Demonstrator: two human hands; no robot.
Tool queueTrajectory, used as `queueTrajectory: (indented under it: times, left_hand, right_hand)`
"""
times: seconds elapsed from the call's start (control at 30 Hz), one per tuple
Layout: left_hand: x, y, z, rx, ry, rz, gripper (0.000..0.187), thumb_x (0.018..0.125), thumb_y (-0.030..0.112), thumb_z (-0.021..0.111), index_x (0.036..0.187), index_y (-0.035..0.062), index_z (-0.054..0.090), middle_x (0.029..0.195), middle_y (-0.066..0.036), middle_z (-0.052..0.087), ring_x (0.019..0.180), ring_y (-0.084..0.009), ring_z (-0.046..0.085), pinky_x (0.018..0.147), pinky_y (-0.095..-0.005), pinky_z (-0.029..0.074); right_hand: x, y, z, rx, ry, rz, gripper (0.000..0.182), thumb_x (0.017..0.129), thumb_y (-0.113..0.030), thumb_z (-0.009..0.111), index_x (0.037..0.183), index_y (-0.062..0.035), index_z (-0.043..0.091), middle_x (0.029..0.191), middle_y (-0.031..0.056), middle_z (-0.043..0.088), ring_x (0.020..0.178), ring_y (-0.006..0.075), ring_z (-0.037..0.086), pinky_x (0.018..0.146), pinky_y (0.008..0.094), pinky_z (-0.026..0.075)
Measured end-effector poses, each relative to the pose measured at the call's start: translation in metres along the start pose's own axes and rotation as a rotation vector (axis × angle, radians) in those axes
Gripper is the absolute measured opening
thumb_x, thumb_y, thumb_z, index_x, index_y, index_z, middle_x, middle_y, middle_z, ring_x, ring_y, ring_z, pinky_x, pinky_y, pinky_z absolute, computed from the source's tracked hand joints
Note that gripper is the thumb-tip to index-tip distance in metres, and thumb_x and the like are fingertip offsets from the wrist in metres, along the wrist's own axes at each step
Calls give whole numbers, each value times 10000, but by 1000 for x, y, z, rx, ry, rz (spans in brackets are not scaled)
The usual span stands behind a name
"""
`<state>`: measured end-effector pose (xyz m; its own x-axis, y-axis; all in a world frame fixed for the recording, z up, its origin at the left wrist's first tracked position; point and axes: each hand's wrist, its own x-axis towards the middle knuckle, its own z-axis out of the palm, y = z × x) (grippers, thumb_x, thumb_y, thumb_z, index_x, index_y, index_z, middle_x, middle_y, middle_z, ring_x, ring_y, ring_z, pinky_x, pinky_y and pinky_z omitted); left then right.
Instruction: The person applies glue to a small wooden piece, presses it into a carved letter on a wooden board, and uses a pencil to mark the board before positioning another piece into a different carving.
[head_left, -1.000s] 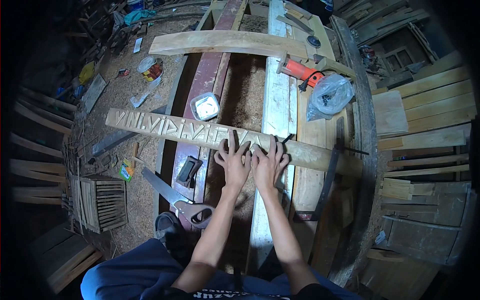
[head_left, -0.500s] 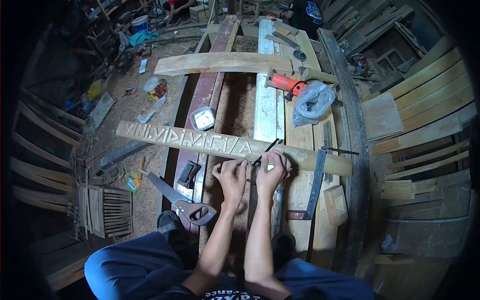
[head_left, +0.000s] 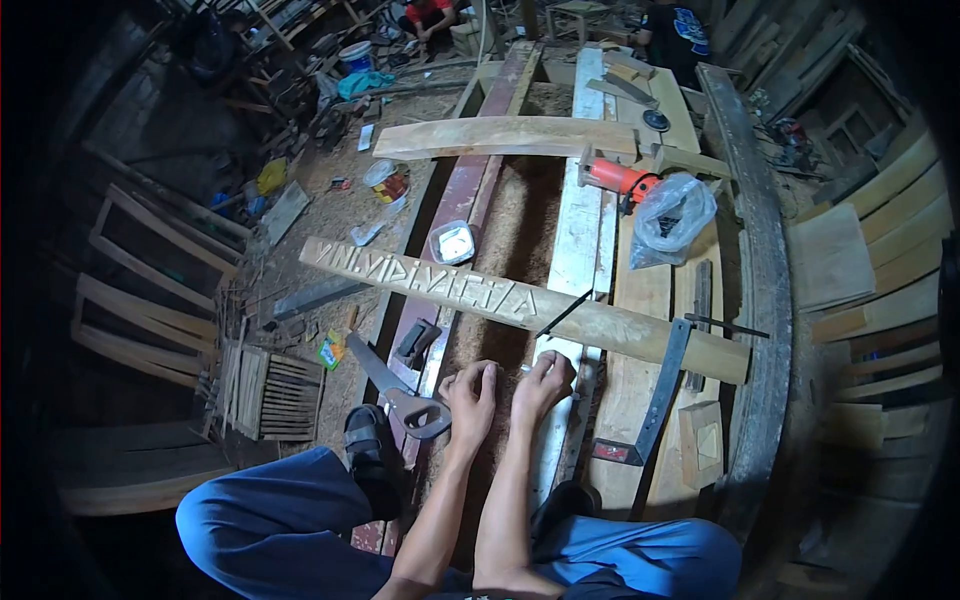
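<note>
My left hand [head_left: 468, 402] is over the gap between the boards, fingers curled and thumb against them; whatever it may hold is hidden. Beside it, my right hand [head_left: 541, 388] is closed with a small white piece [head_left: 526, 368] showing at the fingertips, too small to name. Just beyond both hands lies a long wooden plank [head_left: 630, 328] with raised carved letters on its left half. A thin dark stick [head_left: 565, 313] rests across the plank's middle. On its right part leans a try square [head_left: 655, 395] with a dark blade.
A handsaw [head_left: 405, 400] and a dark block-like tool [head_left: 417, 343] lie to the left. A small plastic tub [head_left: 453, 242] stands behind the plank. An orange power tool [head_left: 620, 178], a plastic bag [head_left: 672, 215] and a wood block [head_left: 701, 445] are right. Another person [head_left: 430, 18] crouches far off.
Both hands have come back from the plank toward my body and moved slightly apart. The thin dark stick still lies on the plank. The whole view has shifted as my head turned.
</note>
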<state>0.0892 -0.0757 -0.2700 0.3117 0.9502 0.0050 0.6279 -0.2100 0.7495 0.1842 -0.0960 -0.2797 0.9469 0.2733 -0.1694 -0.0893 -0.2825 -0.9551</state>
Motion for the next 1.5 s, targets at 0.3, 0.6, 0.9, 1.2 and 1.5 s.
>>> queueTrajectory:
  times: [0.3,0.6,0.9,1.2,1.5]
  left_hand:
    - [7,-12,13,-165,43,-30,200,992,127,660,1158,37,726,1058,-156,741,1052,-287,678,901,-405,523]
    - [50,-20,46,102,-31,149,380,966,177,657,1334,83,650,1482,-158,570,1385,-385,439,1175,-518,286]
    - [79,-22,57,169,-83,93,497,953,145,650,1446,127,590,1682,-153,319,1502,-433,256,1233,-557,154]
    - [90,-31,67,364,-139,158,551,935,232,673,1478,217,583,1726,-156,198,1509,-478,218,1221,-619,118]
    - [90,-21,71,365,-134,140,507,950,282,658,1452,220,617,1735,-158,167,1503,-475,215,1211,-627,92]
  right_hand:
    - [15,34,12,-107,76,-159,293,849,-168,806,1076,-64,653,1095,165,649,1081,385,566,977,528,418]
    - [32,27,26,-296,-18,-229,316,845,-242,793,1144,-161,734,1348,101,626,1324,361,494,1118,568,314]
    - [66,27,46,-532,-127,-264,323,887,-267,769,1205,-318,777,1656,102,348,1536,368,247,1130,655,206]
    - [70,35,55,-550,-126,-339,246,885,-266,762,1123,-282,824,1685,119,307,1549,387,207,1141,632,166]
    - [71,44,55,-575,-113,-346,254,870,-258,749,1108,-313,818,1688,123,318,1551,387,211,1133,609,187]
